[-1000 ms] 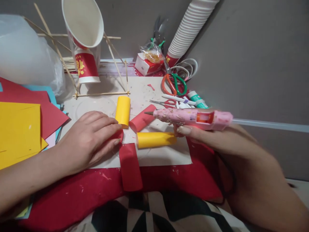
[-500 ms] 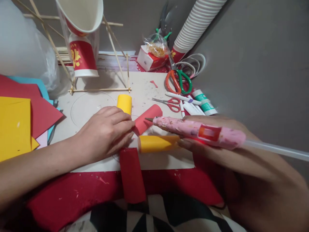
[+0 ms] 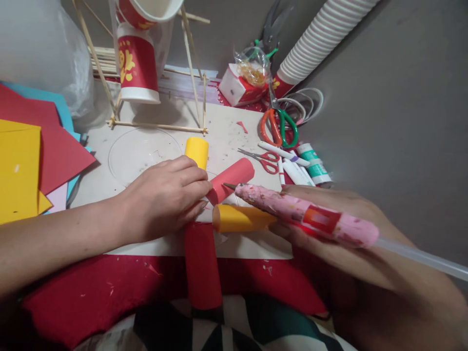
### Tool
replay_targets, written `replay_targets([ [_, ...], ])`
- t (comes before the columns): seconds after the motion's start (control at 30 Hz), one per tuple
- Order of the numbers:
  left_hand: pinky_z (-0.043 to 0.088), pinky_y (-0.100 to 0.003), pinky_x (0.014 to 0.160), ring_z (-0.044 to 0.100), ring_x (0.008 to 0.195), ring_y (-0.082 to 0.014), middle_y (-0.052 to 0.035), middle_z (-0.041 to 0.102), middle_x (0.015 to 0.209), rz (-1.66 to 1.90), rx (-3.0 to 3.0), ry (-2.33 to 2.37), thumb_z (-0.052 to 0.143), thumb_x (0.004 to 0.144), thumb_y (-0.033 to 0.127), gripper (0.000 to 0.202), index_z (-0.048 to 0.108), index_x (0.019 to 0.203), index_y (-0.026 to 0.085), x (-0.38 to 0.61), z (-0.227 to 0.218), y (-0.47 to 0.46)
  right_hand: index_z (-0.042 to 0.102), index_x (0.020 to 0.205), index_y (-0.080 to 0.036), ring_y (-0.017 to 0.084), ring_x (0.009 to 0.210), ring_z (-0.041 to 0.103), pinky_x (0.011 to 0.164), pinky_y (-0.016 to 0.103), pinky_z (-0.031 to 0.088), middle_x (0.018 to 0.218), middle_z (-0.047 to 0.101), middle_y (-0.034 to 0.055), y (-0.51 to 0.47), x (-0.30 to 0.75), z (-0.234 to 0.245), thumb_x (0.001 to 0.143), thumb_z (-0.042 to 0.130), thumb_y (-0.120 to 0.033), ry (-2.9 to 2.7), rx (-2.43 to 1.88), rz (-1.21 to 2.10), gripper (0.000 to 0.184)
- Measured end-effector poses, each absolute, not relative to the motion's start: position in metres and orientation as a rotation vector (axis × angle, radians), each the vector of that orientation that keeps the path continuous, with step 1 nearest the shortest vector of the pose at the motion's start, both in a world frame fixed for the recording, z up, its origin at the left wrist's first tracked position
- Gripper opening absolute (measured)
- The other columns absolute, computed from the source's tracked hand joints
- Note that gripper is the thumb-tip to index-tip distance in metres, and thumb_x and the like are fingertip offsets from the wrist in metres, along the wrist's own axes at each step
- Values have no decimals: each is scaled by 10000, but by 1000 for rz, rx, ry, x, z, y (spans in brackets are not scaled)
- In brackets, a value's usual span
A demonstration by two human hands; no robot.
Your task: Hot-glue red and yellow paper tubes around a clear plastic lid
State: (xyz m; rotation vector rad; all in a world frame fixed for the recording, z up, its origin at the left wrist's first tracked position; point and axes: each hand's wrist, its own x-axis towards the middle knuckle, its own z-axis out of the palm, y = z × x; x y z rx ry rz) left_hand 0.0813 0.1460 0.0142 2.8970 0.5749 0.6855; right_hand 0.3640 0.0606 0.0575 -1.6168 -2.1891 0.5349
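My left hand (image 3: 166, 197) lies palm down on a white card board (image 3: 226, 141), fingers pressed together over the spot where several paper tubes meet. A yellow tube (image 3: 196, 151) points away, a red tube (image 3: 234, 178) slants to the right, a second yellow tube (image 3: 239, 218) lies flat and a longer red tube (image 3: 202, 265) points toward me. Whatever is under the fingers is hidden. My right hand (image 3: 329, 229) grips a pink glue gun (image 3: 307, 217), its metal tip just above the red and yellow tubes near my left fingertips. A clear glue stick trails from its back.
Red and yellow paper sheets (image 3: 25, 161) lie at the left. A stick frame with red paper cups (image 3: 137, 63) stands behind the board. Scissors (image 3: 278, 124), small scissors (image 3: 263, 158), pens, a glue bottle (image 3: 310, 161) and a stack of white cups (image 3: 321, 41) crowd the right by a grey wall.
My left hand slid right along the board to the tubes' meeting point. The glue gun's tip dipped lower and closer to the tubes. The camera shifted downward.
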Motion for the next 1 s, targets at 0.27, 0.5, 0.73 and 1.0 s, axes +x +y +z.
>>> replay_targets([
  [0.27, 561, -384, 873, 666, 982, -250, -102, 767, 1062, 653, 2914, 585, 601, 1006, 273, 197, 743, 1060, 148, 81, 13, 146, 742, 929, -337, 248, 733, 729, 631, 369, 566, 768, 723, 38, 60, 363, 59, 930, 700, -532, -2249, -1600, 649, 199],
  [0.5, 565, -390, 860, 666, 968, -252, -104, 769, 1060, 660, 2923, 578, 588, 1011, 270, 210, 748, 1062, 143, 82, 13, 146, 694, 892, -302, 222, 682, 686, 596, 364, 527, 737, 682, 35, 58, 362, 57, 979, 651, -502, -2275, -1611, 653, 223],
  [0.73, 570, -397, 853, 668, 962, -256, -102, 772, 1056, 645, 2939, 588, 581, 1012, 268, 220, 752, 1065, 142, 82, 14, 146, 621, 816, -257, 156, 677, 651, 571, 309, 465, 774, 672, 24, 61, 362, 55, 999, 640, -486, -2351, -1574, 644, 294],
  [1.0, 567, -391, 831, 667, 957, -256, -99, 774, 1049, 656, 2963, 584, 571, 1019, 280, 224, 748, 1050, 146, 82, 13, 146, 721, 907, -288, 195, 736, 707, 631, 321, 545, 786, 717, 33, 59, 362, 56, 976, 670, -505, -2293, -1611, 589, 233],
])
